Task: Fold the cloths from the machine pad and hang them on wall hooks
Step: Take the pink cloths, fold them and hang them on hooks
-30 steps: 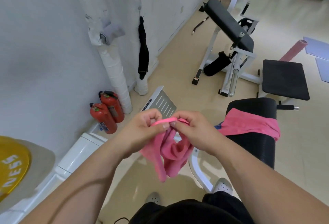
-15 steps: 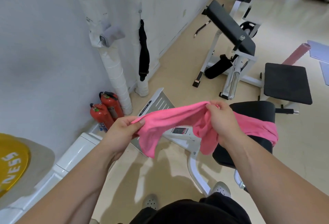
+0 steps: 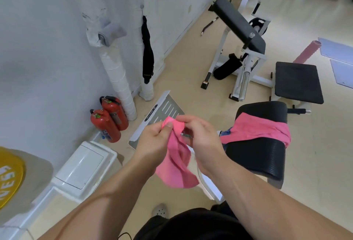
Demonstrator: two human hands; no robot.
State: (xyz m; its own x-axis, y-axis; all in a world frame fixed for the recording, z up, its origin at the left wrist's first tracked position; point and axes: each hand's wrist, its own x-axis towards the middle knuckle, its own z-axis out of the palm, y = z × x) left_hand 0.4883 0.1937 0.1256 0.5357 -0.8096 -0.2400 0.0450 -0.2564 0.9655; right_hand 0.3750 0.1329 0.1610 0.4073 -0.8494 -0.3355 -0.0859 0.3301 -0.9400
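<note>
While you hold the small pink fabric cloth (image 3: 177, 165) up in front of your waist, both hands are on its top edge: your left hand (image 3: 152, 142) pinches it between thumb and curled fingers, and your right hand (image 3: 203, 140) pinches the same edge right beside it, fingertips almost meeting. The rest of the cloth hangs loose below your hands, doubled over but creased and uneven, so I'd call this fold started, not finished. Just to your right is the black ribbed machine pad (image 3: 261, 155), with a second pink cloth (image 3: 256, 131) draped unfolded across its top. A scrap of blue fabric (image 3: 228, 131) shows under its left edge; can't tell if that's a third cloth. Farther off on the white wall, a long black cloth (image 3: 147, 56) hangs from a small wall hook (image 3: 141, 7). That's likely one item done. My read on status: at most one hung, one in hand mid-fold, at least one left on the pad. What's left for the cloth you hold: square the edges, finish the fold, then carry it to the wall. No free hook is visible from here.
</note>
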